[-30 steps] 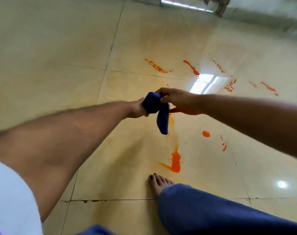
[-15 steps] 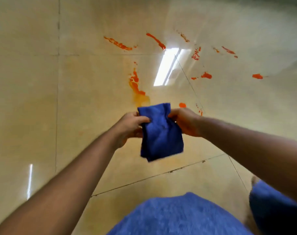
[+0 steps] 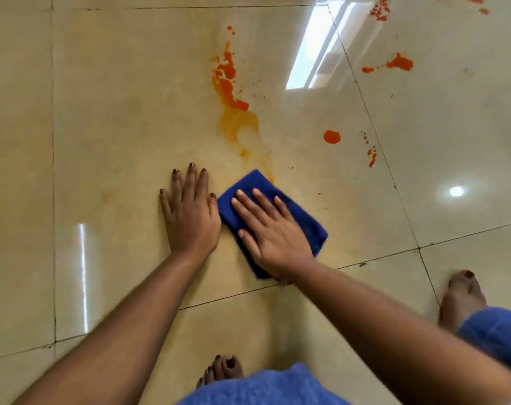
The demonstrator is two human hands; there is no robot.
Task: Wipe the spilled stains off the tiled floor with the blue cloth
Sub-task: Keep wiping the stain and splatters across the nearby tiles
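- The right hand point(image 3: 273, 229) lies flat on the folded cloth point(image 3: 299, 213), fingers straight, pressing it to the floor point(image 3: 117, 112).
- The left hand point(image 3: 190, 213) rests flat on the tile just left of the cloth, fingers spread, holding nothing.
- The cloth's far corner touches the near end of a smeared orange stain point(image 3: 238, 124).
- More red spots point(image 3: 332, 137) lie farther off to the right.
- Two bare feet point(image 3: 461, 296) stand near.

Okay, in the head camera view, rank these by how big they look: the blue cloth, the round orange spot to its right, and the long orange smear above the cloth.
1. Long orange smear, though its pale lower end fades, so its edge is unsure.
2. Blue cloth, partly hidden under the right hand, so nearly a tie with the smear.
3. Round orange spot, clearly the smallest.
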